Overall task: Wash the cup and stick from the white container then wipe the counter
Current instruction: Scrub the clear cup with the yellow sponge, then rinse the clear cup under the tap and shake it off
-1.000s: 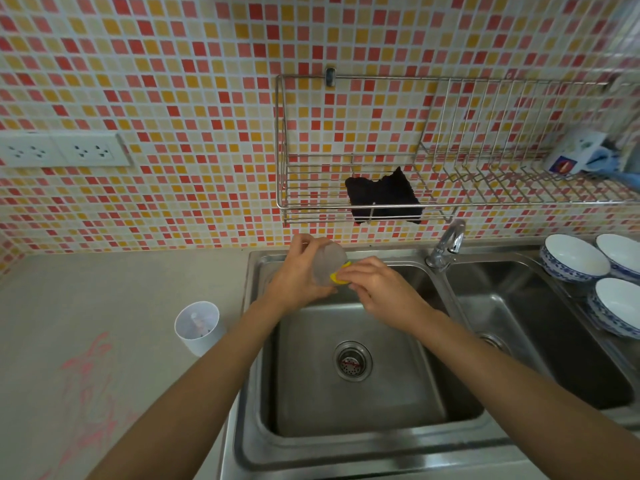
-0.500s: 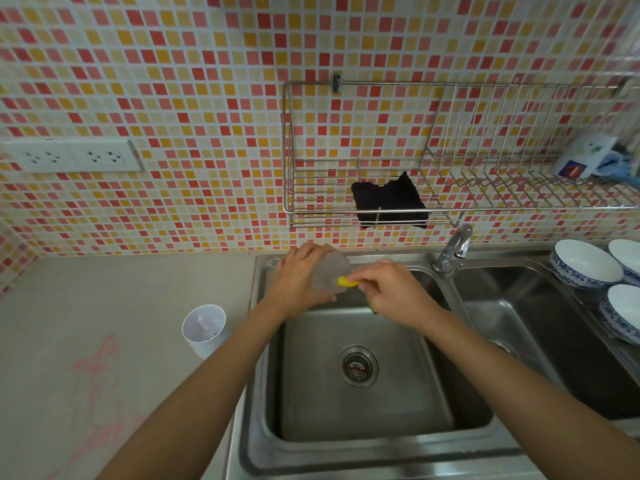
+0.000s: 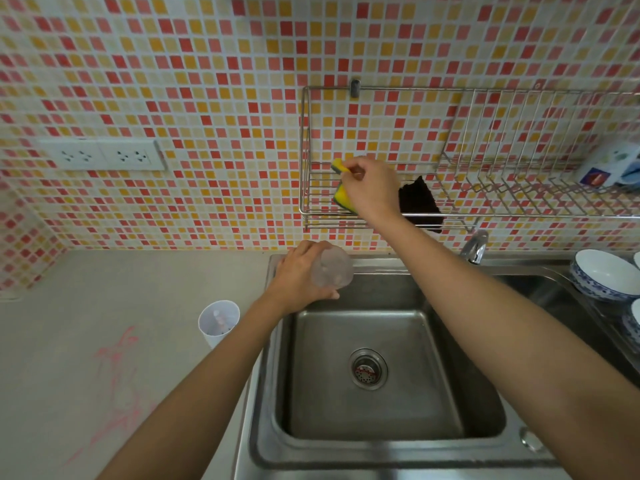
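Note:
My left hand (image 3: 298,277) grips a clear plastic cup (image 3: 331,273) over the back left corner of the left sink basin (image 3: 374,375). My right hand (image 3: 372,188) is raised to the wall rack (image 3: 381,216) and holds a yellow and green sponge (image 3: 343,192) folded between its fingers, inside the rack's left end. The white container (image 3: 219,322) stands on the counter left of the sink, with a pale stick (image 3: 220,320) inside it.
A black cloth (image 3: 419,204) hangs in the rack just right of my right hand. The tap (image 3: 475,247) rises between the two basins. Blue-rimmed white bowls (image 3: 604,275) sit at the right. Pink smears (image 3: 117,375) mark the counter (image 3: 104,289).
My right hand has left the cup and risen with the sponge from over the sink up into the wall rack. My left hand still holds the cup in about the same place.

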The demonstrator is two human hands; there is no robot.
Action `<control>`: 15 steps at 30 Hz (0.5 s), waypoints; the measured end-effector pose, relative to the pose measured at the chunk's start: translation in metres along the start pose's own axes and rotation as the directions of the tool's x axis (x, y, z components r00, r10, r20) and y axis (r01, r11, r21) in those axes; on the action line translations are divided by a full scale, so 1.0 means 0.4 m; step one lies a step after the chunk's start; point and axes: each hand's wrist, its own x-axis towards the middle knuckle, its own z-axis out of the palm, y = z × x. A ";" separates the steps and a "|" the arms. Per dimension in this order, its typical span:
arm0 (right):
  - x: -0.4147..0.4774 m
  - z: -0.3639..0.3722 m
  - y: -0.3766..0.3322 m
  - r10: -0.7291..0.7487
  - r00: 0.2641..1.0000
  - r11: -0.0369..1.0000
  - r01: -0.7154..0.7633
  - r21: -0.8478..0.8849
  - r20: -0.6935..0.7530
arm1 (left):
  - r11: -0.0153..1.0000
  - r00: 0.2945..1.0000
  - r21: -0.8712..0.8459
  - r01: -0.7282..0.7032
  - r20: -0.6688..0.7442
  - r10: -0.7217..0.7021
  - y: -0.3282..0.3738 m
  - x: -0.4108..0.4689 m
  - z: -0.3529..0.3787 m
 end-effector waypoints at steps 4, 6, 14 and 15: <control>0.018 0.050 0.038 0.054 0.992 0.979 -0.030 -0.201 0.116 | 1.000 1.000 0.013 0.018 0.002 -0.018 -0.004 -0.006 -0.010; 0.026 0.069 0.054 0.092 0.986 0.956 -0.048 -0.290 0.142 | 1.000 1.000 0.003 0.028 0.004 -0.028 -0.009 -0.006 -0.013; 0.029 0.075 0.061 0.152 0.964 0.912 -0.051 -0.407 0.221 | 0.997 0.997 -0.014 0.073 -0.010 -0.074 -0.021 -0.005 0.002; 0.025 0.070 0.058 0.120 0.967 0.926 -0.027 -0.376 0.226 | 0.997 0.997 -0.016 0.078 -0.013 -0.079 -0.024 -0.006 0.007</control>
